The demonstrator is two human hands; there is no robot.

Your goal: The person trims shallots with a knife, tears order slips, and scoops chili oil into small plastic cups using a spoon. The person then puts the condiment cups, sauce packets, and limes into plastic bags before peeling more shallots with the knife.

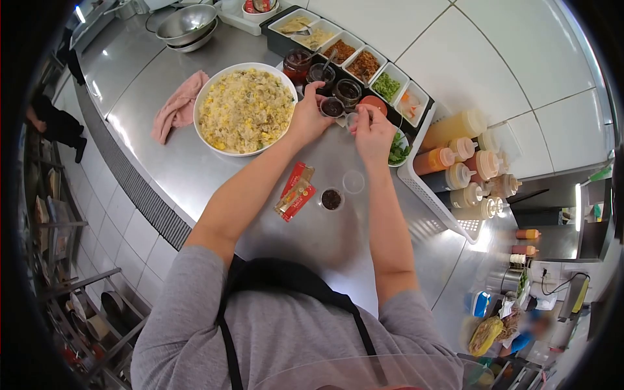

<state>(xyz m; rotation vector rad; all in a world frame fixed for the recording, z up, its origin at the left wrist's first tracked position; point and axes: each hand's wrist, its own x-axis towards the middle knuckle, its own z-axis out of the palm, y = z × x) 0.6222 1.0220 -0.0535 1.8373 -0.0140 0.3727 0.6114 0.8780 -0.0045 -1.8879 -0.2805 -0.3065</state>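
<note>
We find two hands at work over one steel counter [273,237]. The left hand [308,118] is closed around one small cup of dark sauce [332,107], beside the row of jars. The right hand [374,135] pinches one clear plastic piece [351,121] just beside that cup; whether it is a lid or a second cup, we cannot tell.

Nearer the body we record one filled sauce cup [332,199] standing on the counter, one clear round disc [353,182] just beside it, and two red-and-gold packets [296,198], overlapping.

To the left we count one white bowl [196,112] heaped with fried rice [247,109], and one pink cloth [179,107] near its rim. Beyond the hands stand three open jars [297,67] and one black rack [279,42] of six white containers [402,100]. To the right is one white basket [429,198] of squeeze bottles [455,127], too crowded for us to count exactly.
</note>
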